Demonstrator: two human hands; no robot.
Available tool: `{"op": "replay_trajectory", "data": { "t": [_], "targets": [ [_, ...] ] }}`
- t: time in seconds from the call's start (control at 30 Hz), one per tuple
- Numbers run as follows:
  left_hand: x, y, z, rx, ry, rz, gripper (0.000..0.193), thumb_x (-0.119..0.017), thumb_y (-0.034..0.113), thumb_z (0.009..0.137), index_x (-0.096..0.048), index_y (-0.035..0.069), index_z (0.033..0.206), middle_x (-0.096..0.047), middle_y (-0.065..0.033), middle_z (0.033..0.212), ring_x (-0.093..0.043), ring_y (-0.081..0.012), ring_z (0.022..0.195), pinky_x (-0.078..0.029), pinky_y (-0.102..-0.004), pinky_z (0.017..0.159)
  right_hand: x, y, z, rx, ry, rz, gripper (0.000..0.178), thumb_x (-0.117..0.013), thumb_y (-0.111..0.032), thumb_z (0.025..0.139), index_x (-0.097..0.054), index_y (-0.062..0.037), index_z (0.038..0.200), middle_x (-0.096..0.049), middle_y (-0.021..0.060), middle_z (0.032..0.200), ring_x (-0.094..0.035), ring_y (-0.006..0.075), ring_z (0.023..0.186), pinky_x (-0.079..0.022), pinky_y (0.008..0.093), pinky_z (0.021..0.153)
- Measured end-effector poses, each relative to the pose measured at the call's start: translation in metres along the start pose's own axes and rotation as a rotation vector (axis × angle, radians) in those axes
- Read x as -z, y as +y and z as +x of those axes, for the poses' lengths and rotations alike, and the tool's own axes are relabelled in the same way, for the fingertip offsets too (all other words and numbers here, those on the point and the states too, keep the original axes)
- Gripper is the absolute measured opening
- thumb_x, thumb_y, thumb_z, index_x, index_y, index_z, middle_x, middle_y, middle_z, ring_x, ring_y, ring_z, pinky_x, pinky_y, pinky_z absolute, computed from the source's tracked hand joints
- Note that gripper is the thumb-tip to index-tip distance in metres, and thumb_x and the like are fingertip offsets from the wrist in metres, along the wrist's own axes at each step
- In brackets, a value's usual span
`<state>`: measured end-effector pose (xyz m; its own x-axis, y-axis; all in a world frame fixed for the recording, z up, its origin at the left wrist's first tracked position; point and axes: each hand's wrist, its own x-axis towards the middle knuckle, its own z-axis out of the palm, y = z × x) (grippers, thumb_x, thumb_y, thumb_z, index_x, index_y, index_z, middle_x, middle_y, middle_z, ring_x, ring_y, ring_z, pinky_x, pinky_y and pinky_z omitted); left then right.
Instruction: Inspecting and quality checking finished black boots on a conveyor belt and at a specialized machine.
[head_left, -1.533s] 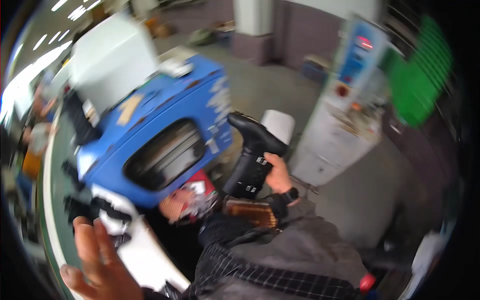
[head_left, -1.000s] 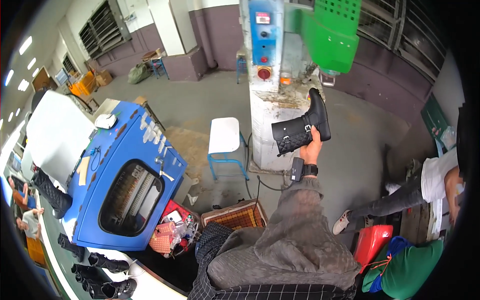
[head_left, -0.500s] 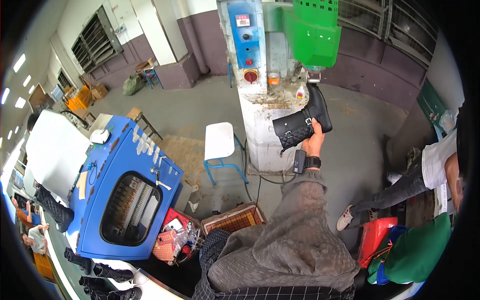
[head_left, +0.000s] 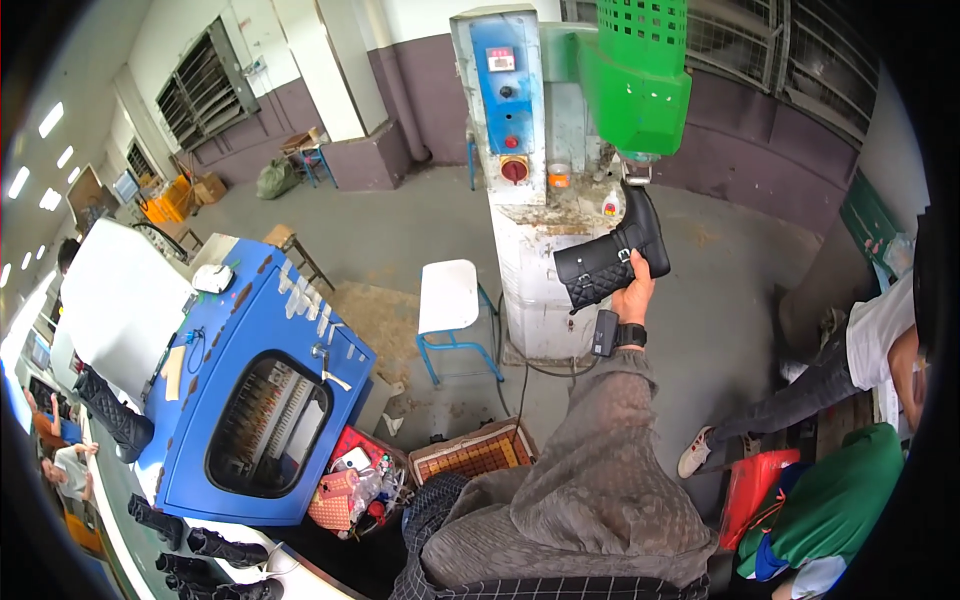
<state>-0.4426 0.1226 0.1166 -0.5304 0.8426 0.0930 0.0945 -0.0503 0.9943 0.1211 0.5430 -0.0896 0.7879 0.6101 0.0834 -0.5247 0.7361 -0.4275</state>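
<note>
My right hand (head_left: 632,295) is closed around the ankle part of a black boot (head_left: 597,268) with a quilted panel and buckled straps. A dark wristband with a small box sits at that wrist. The boot is held sideways: its shaft points left, and its foot reaches up under the green head (head_left: 640,100) of a machine. The toe end meets or lies just under the metal piece (head_left: 636,172) below that head; I cannot tell whether it touches. My left hand is not in view.
A control panel (head_left: 508,120) with a red knob stands left of the green head. A white stool (head_left: 449,293), a blue cabinet (head_left: 200,400) with a window, and more black boots (head_left: 225,547) are to the left. Near a red stool (head_left: 757,492), people are at the right.
The whole view has shifted slightly, so things appear a little lower and to the right. My right hand keeps its hold on the boot under the machine head.
</note>
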Motion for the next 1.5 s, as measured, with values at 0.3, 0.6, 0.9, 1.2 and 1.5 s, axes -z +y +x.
{"op": "replay_trajectory", "data": {
  "t": [0.3,0.6,0.9,1.2,1.5],
  "targets": [
    [0.009,-0.011,0.007,0.016,0.010,-0.012,0.014,-0.057,0.014,0.091,-0.055,0.001,0.097,-0.062,-0.0090,0.089,-0.059,-0.0165,0.085,-0.045,-0.0305,0.084,0.004,0.008,0.007,0.013,0.034,-0.031,0.029,-0.067,-0.007,0.077,-0.061,-0.0022,0.105,-0.065,0.0068,0.097,-0.063,0.0203,0.087,-0.053,0.0361,0.080],
    [0.021,-0.019,0.009,-0.024,-0.010,0.040,0.016,-0.056,0.015,0.091,-0.055,0.000,0.099,-0.062,-0.0104,0.091,-0.058,-0.0184,0.088,-0.045,-0.0320,0.086,0.003,0.005,0.005,0.010,0.023,-0.004,0.025,-0.068,-0.006,0.076,-0.063,-0.0027,0.100,-0.066,0.0061,0.095,-0.064,0.0195,0.085,-0.054,0.0349,0.079],
    [0.034,-0.033,0.014,-0.065,-0.034,0.083,0.018,-0.056,0.016,0.092,-0.054,0.000,0.100,-0.062,-0.0118,0.092,-0.058,-0.0204,0.091,-0.045,-0.0335,0.088,0.003,0.005,0.005,-0.018,0.015,0.017,0.030,-0.068,-0.003,0.075,-0.062,-0.0045,0.104,-0.065,0.0059,0.098,-0.062,0.0192,0.088,-0.052,0.0345,0.081],
    [0.046,-0.046,0.018,-0.097,-0.058,0.122,0.020,-0.055,0.017,0.092,-0.053,-0.001,0.102,-0.061,-0.0132,0.094,-0.057,-0.0224,0.094,-0.045,-0.0350,0.089,0.009,0.010,0.009,0.000,-0.007,-0.007,0.028,-0.067,-0.007,0.077,-0.062,-0.0036,0.105,-0.066,0.0070,0.099,-0.064,0.0201,0.088,-0.054,0.0355,0.082],
    [0.054,-0.054,0.019,-0.135,-0.079,0.167,0.022,-0.054,0.018,0.093,-0.052,-0.001,0.103,-0.061,-0.0145,0.095,-0.057,-0.0244,0.096,-0.045,-0.0366,0.091,0.004,0.012,0.007,-0.005,0.001,0.000,0.029,-0.067,-0.009,0.078,-0.062,-0.0031,0.106,-0.066,0.0065,0.100,-0.064,0.0197,0.089,-0.053,0.0349,0.082]
  ]
}}
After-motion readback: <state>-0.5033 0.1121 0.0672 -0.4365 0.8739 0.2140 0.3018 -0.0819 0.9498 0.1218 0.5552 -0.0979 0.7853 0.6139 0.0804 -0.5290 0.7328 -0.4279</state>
